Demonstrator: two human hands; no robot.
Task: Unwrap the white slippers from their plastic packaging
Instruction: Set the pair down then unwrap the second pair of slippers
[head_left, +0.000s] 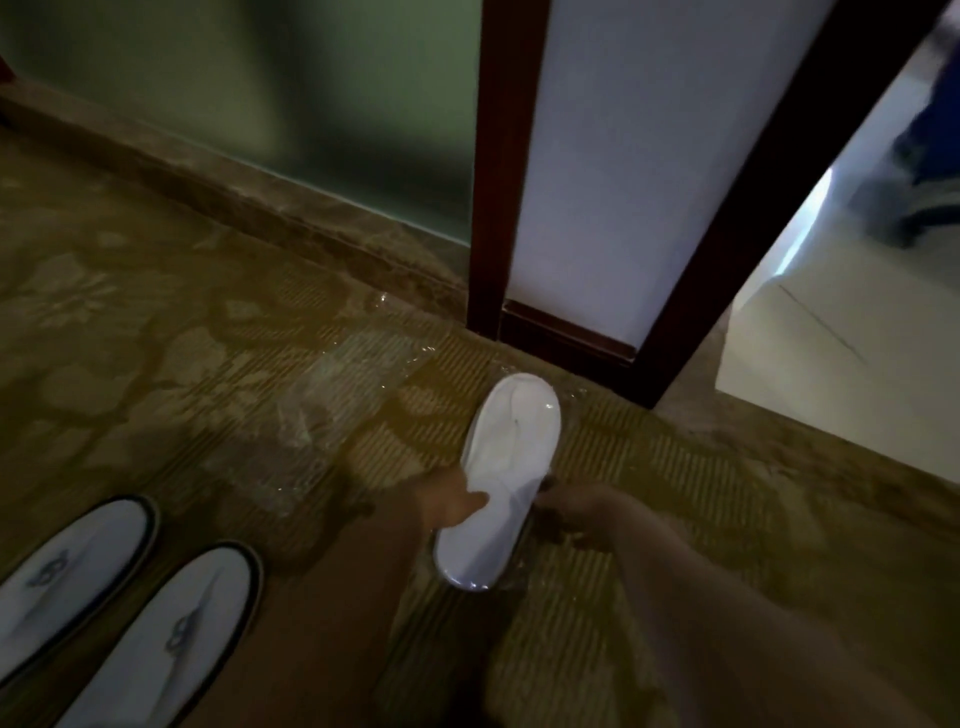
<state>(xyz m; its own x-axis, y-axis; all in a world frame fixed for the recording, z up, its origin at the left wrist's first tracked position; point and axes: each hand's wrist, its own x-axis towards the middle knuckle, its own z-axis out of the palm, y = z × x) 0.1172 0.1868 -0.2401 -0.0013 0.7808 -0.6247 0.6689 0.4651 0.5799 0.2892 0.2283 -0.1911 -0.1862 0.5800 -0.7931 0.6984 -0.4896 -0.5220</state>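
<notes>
White slippers (506, 467) in clear plastic packaging are held just above the patterned carpet, sole side up, long axis pointing away from me. My left hand (452, 506) grips the left edge near the middle, thumb across the sole. My right hand (569, 512) grips the right edge, fingers curled under. A glossy film shows around the near end. An empty clear plastic wrapper (337, 395) lies flat on the carpet to the left.
Two unwrapped white slippers with dark trim (130, 613) sit side by side at bottom left. A dark wooden door frame (493, 182) stands behind, a frosted glass wall (260, 104) at left, an open doorway with pale floor (841, 353) at right.
</notes>
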